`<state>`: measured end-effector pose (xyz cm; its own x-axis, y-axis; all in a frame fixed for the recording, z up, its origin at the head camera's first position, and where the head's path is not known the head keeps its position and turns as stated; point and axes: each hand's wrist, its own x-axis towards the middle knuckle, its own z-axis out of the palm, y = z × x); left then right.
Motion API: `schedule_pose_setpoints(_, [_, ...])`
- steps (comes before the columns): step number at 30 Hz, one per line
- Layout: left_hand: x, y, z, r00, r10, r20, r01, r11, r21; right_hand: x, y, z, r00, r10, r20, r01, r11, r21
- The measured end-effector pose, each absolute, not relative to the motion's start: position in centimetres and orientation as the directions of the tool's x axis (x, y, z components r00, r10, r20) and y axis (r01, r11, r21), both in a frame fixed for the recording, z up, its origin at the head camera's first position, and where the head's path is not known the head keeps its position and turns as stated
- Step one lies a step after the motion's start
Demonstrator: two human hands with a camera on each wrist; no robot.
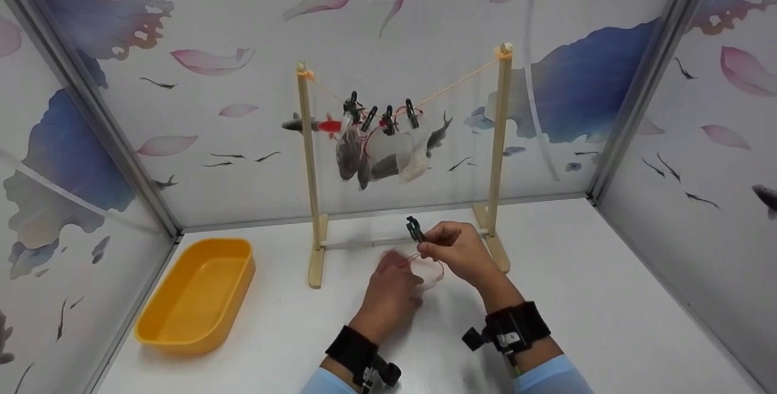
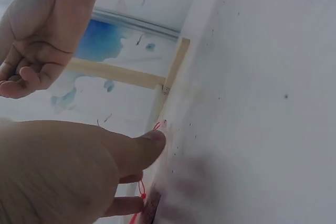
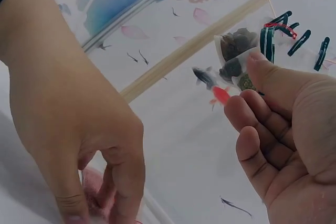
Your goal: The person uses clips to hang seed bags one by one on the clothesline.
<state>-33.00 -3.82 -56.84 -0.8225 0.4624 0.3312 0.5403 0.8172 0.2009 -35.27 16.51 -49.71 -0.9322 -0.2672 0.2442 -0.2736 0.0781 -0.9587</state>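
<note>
Right hand [image 1: 458, 248] pinches a dark clip [image 1: 415, 229] just in front of the wooden rack [image 1: 313, 175], while the left hand [image 1: 391, 288], fingers straight, presses a small clear bag [image 1: 430, 272] flat on the tabletop [image 1: 607, 297]; better to lift the bag's edge into the clip squarely. Four clipped bags [image 1: 379, 151] crowd the string above; the yellow tub [image 1: 197, 294] sits well left of the rack

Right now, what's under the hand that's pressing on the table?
Under the left hand lies a small clear bag with a red string. Only its edge peeks out; the hand covers whatever is inside. The right hand pinches a dark clip above it.
</note>
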Motion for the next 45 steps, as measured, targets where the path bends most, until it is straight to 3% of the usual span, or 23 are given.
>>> schedule_pose_setpoints(6, [-32.9, -3.7, -57.0, -0.81, 0.474, 0.346, 0.532, 0.842, 0.091, -35.6, 16.2, -50.3, -0.933, -0.263, 0.246, -0.283, 0.115, -0.952])
schedule_pose_setpoints(10, [-32.8, -3.7, -56.8, -0.759, 0.541, 0.361, 0.552, 0.83, -0.084, -35.6, 16.2, -50.5, -0.925, -0.282, 0.253, -0.296, 0.123, -0.947])
schedule_pose_setpoints(13, [-32.6, -3.8, -56.6, -0.758, 0.561, 0.333, 0.532, 0.827, -0.183, -35.6, 16.3, -50.5, -0.922, -0.289, 0.256, -0.302, 0.125, -0.945])
schedule_pose_setpoints(15, [-32.7, -4.0, -56.4, -0.77, 0.547, 0.328, 0.514, 0.837, -0.19, -35.6, 16.4, -50.4, -0.919, -0.293, 0.263, -0.31, 0.124, -0.943])
schedule_pose_setpoints(23, [-33.7, -6.4, -53.6, -0.903, 0.279, 0.326, 0.329, 0.938, 0.11, -35.8, 16.7, -49.3, -0.932, -0.227, 0.282, -0.329, 0.207, -0.922])
schedule_pose_setpoints(29, [-33.6, -10.2, -50.4, -0.88, 0.078, 0.468, 0.239, 0.926, 0.294, -35.5, 16.8, -46.8, -0.951, -0.128, 0.281, -0.309, 0.354, -0.883])
schedule_pose_setpoints(33, [-33.0, -12.8, -47.6, -0.838, -0.064, 0.542, 0.211, 0.878, 0.43, -36.2, 16.8, -42.7, -0.92, -0.141, 0.365, -0.387, 0.465, -0.797])
schedule_pose_setpoints(40, [-34.8, -15.2, -39.9, -0.735, -0.146, 0.662, 0.198, 0.887, 0.416, -37.7, 15.2, -30.4, -0.827, -0.229, 0.514, -0.502, 0.712, -0.49])
schedule_pose_setpoints(45, [-37.3, -15.2, -34.1, -0.71, -0.119, 0.695, 0.19, 0.917, 0.351, -39.8, 12.2, -22.6, -0.765, -0.343, 0.545, -0.533, 0.813, -0.237])
